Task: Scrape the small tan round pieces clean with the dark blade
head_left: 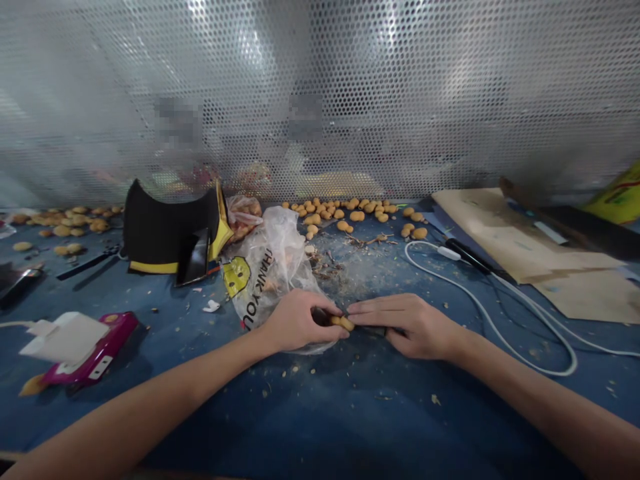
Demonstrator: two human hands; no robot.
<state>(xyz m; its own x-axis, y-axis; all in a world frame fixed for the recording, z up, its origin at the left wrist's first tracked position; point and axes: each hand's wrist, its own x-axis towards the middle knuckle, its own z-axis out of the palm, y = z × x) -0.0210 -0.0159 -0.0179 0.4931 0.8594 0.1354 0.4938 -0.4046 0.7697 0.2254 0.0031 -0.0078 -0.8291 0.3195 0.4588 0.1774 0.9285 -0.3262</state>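
Note:
My left hand [301, 323] is closed, pinching a small tan, two-lobed gourd [343, 323] between thumb and fingers. My right hand [411, 325] meets it from the other side, fingertips at the gourd. Between its thumb and straight fingers it grips a dark, flat strip [373, 330]; most of this is covered, so its kind does not show. Under and behind my left hand lies a clear plastic bag [283, 243] with a yellow smiley and "THANK YOU" print. Brown debris [327, 267] is scattered just beyond my hands.
Small gourds [357, 216] are heaped along the perforated metal screen [350, 100], with another pile [63, 230] at left. A black-and-yellow holder [167, 230] with a dark phone-like slab, a magenta power strip [113, 347], a white cable [475, 300] and flattened cardboard [545, 257] lie around the blue tabletop [320, 413].

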